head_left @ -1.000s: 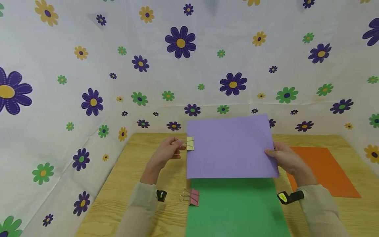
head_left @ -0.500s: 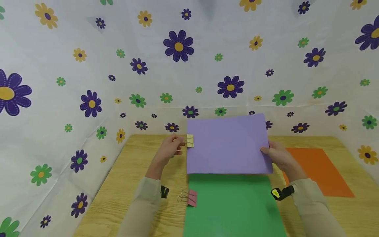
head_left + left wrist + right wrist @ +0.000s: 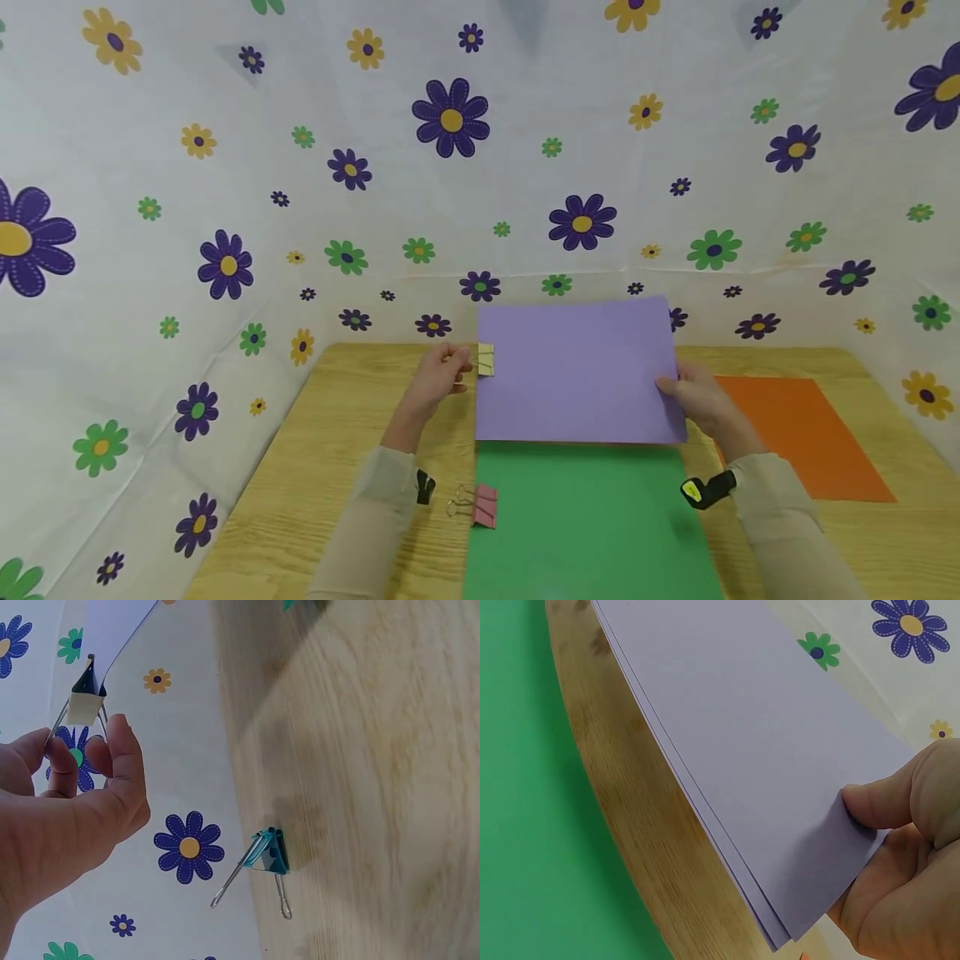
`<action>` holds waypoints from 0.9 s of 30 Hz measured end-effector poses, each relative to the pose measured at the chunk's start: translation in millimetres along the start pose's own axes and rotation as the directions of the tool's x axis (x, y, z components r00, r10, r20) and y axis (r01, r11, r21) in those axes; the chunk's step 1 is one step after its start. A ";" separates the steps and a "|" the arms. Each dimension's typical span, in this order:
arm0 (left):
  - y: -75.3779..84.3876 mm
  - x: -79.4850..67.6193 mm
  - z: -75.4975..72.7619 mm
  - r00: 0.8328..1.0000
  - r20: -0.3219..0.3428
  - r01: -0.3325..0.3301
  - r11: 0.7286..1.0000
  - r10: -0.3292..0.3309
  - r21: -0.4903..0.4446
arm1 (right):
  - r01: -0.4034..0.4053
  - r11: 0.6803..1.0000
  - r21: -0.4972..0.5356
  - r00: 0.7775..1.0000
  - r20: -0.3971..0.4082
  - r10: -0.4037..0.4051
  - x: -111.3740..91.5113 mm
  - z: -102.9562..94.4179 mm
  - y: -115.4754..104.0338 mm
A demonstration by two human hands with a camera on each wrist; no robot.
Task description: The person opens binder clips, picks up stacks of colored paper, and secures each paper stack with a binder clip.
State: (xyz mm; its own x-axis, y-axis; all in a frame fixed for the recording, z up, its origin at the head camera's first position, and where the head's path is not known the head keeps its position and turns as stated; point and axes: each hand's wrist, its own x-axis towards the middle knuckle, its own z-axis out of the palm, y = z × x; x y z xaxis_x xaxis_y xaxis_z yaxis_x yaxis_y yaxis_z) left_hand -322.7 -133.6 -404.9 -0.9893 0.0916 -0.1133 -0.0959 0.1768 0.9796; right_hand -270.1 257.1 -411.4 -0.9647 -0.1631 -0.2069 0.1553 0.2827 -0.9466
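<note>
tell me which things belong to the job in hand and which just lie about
Job in hand, it seems:
yellow clip, pinched by left hand
purple sheets, held by right hand

Lying about:
pink clip
green sheet
orange sheet
teal clip

Head pic: soft, even, slightly dim lt., fine detail a bit smeary. L wrist pic: fuzzy shadows on tabletop [image 3: 390, 787] nr its edge. R wrist pic: soft dark patch on purple paper [image 3: 720, 712] by r. hand [image 3: 911, 862].

- purple sheets [image 3: 573, 375]: plain, at least two layers, corners a bit offset, I'm holding them up at a tilt
- pale yellow binder clip [image 3: 486, 360]: straddling the purple sheets' left edge, wire handles sticking outward, me pinching them
</note>
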 end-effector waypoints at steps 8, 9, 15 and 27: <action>-3.2 3.0 4.4 1.000 -0.010 -0.003 1.000 0.004 0.015 | -0.010 1.000 0.016 1.000 -0.001 0.010 4.1 -1.1 9.8; -4.3 4.1 4.6 1.000 -0.009 -0.005 1.000 0.005 0.014 | 0.001 1.000 0.010 1.000 -0.007 -0.001 4.5 -1.2 11.3; -12.3 10.1 6.2 1.000 -0.005 -0.010 0.999 0.010 0.035 | 0.012 1.000 -0.014 1.000 -0.020 -0.013 6.2 1.7 17.3; -17.9 12.3 12.2 0.997 -0.013 -0.072 0.984 0.076 0.165 | -0.047 0.997 -0.069 0.996 -0.074 0.041 8.7 9.8 18.8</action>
State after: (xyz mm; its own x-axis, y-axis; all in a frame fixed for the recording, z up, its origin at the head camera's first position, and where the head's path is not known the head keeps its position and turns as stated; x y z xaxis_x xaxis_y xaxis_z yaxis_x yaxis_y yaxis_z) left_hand -331.9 -123.6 -425.9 -0.9950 0.0924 -0.0369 -0.0045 0.3293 0.9442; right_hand -273.5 251.8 -433.5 -0.9705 -0.0811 -0.2272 0.1849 0.3544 -0.9166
